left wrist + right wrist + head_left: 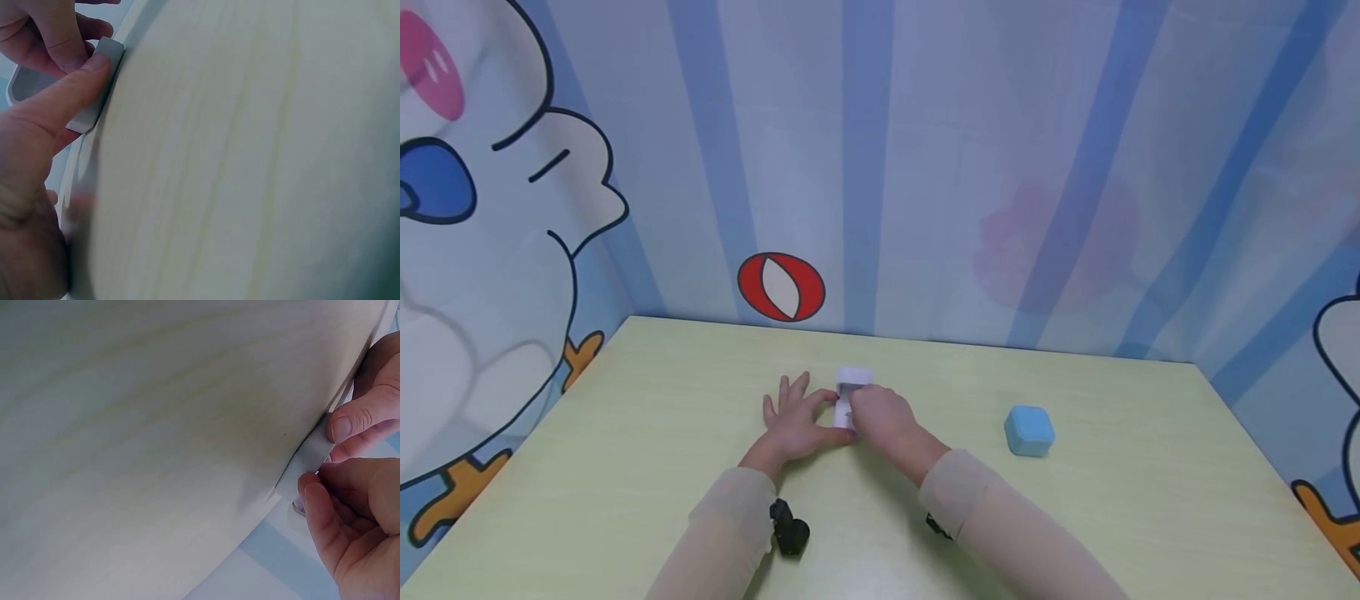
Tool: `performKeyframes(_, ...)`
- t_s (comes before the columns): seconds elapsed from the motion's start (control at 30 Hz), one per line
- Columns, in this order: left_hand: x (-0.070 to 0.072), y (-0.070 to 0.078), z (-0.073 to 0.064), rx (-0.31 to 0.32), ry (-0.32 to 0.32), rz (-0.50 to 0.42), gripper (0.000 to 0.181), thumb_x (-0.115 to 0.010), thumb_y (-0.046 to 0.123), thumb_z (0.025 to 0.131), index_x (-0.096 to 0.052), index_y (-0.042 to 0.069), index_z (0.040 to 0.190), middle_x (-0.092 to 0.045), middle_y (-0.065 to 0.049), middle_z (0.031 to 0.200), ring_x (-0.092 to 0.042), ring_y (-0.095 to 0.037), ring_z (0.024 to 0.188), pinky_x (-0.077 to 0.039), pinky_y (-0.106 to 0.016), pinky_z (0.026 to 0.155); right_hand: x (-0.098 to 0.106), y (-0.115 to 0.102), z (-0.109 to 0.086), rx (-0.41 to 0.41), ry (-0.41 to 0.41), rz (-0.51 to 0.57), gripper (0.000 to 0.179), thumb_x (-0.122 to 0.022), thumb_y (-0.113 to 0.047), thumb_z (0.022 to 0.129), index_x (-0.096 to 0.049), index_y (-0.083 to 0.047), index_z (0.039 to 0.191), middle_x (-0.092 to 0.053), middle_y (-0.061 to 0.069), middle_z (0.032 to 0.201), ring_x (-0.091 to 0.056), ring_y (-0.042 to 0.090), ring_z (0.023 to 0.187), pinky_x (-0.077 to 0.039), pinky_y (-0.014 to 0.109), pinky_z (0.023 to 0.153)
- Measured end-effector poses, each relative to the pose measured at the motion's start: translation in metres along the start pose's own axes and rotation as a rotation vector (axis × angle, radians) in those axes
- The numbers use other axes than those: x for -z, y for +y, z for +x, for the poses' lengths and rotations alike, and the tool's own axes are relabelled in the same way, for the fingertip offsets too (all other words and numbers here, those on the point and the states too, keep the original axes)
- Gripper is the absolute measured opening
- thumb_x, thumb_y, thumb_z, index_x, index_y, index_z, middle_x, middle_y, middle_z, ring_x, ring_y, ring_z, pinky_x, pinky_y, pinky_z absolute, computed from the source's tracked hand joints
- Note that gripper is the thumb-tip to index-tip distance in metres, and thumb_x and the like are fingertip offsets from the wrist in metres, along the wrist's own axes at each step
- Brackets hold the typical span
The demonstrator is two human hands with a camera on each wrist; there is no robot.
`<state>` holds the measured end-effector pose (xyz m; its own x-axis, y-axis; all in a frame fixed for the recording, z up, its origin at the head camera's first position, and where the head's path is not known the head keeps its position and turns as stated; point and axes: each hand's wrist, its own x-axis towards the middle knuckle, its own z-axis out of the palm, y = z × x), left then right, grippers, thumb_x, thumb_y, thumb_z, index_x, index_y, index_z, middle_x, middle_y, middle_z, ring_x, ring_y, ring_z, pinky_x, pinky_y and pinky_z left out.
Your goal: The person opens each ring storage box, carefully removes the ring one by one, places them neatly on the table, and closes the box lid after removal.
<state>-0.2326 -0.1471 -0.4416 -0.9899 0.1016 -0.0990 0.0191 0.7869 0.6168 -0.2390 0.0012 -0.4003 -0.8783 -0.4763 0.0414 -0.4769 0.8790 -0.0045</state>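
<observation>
A small white box [845, 414] lies on the table with its raised lid at the far end. My left hand [797, 427] holds it from the left, thumb at the near end and index finger at the side, the other fingers spread. In the left wrist view, the left thumb [78, 87] presses on the box's outer wall [111, 59]. My right hand [886, 421] covers the box's right part, fingers curled. The right wrist view shows its thumb and index finger [319, 500] pinched at the box's edge [306, 464]. Anything inside is hidden.
A light blue rounded cube [1029, 431] sits on the table to the right of the hands. The pale yellow table [625, 417] ends at a printed, striped backdrop [917, 167]. Black wrist devices [790, 529] are worn at both cuffs.
</observation>
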Motion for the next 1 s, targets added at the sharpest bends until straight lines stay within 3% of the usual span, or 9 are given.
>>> performKeyframes(0.73, 0.0010, 0.0009, -0.0002, 0.000, 0.022, 0.008, 0.063, -0.074, 0.051, 0.074, -0.057, 0.020, 0.126, -0.013, -0.020, 0.156, 0.009, -0.045, 0.143, 0.011, -0.068, 0.108, 0.0004, 0.0020, 0.0003, 0.011, -0.024, 0.025, 0.009, -0.060, -0.010, 0.090, -0.068, -0.005, 0.092, -0.067, 0.008, 0.092, -0.059, 0.016, 0.070, -0.054, 0.030, 0.061)
performKeyframes(1.0, 0.0011, 0.0022, -0.0010, -0.001, 0.018, -0.001, 0.062, -0.074, 0.050, 0.073, -0.057, 0.020, 0.125, -0.014, -0.020, 0.156, 0.009, -0.045, 0.143, 0.010, -0.068, 0.108, 0.0014, 0.0042, -0.0040, 0.024, 0.005, 0.021, 0.011, -0.061, -0.009, 0.089, -0.069, -0.004, 0.095, -0.067, 0.009, 0.092, -0.061, 0.016, 0.072, -0.054, 0.030, 0.062)
